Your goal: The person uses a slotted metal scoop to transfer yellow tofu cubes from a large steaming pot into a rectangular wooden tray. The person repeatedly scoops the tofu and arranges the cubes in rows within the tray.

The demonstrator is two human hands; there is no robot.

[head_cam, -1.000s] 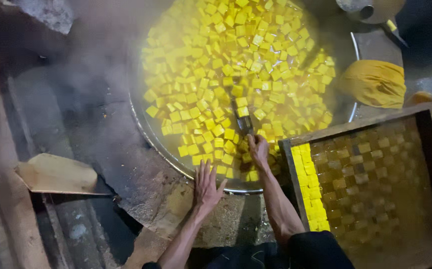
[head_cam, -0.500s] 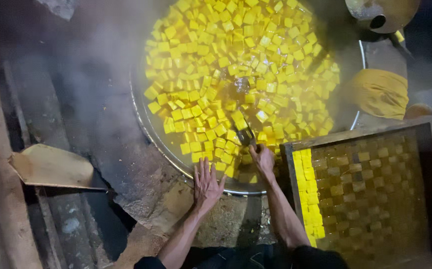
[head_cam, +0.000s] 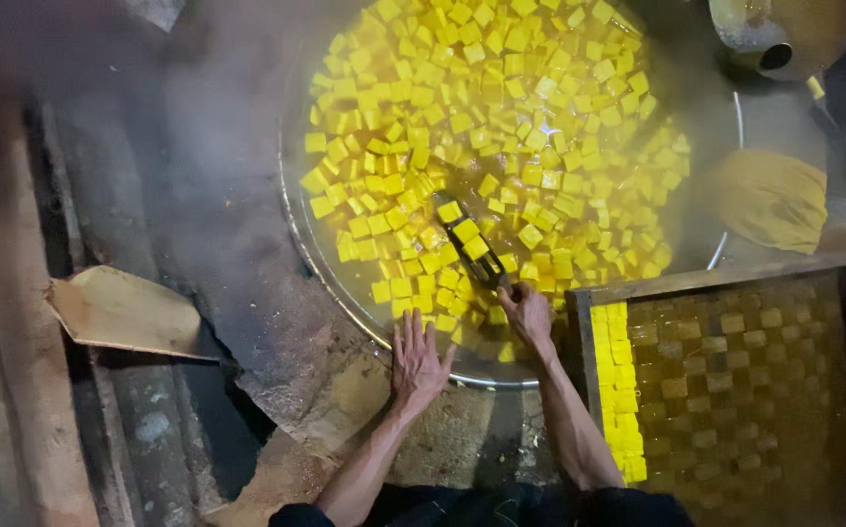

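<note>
A big round metal pan [head_cam: 318, 262] holds steaming yellow liquid crowded with small yellow cubes [head_cam: 482, 107]. My right hand [head_cam: 526, 314] grips the handle of a dark flat scoop [head_cam: 470, 249] whose blade lies in the liquid with a few cubes on it. My left hand [head_cam: 415, 356] rests flat, fingers spread, on the pan's near rim and the rough stove ledge beside it.
A wooden tray [head_cam: 735, 278] at the right holds a column of yellow cubes [head_cam: 616, 390] along its left side over a stained grid base. A flat wooden paddle [head_cam: 120, 312] lies at the left. A yellow cloth [head_cam: 769, 195] and a metal kettle [head_cam: 765, 29] sit at the upper right.
The view has shifted so the pan sits lower and further right. My right hand has pushed the scoop further into the liquid, under a few cubes. My left hand stays on the rim.
</note>
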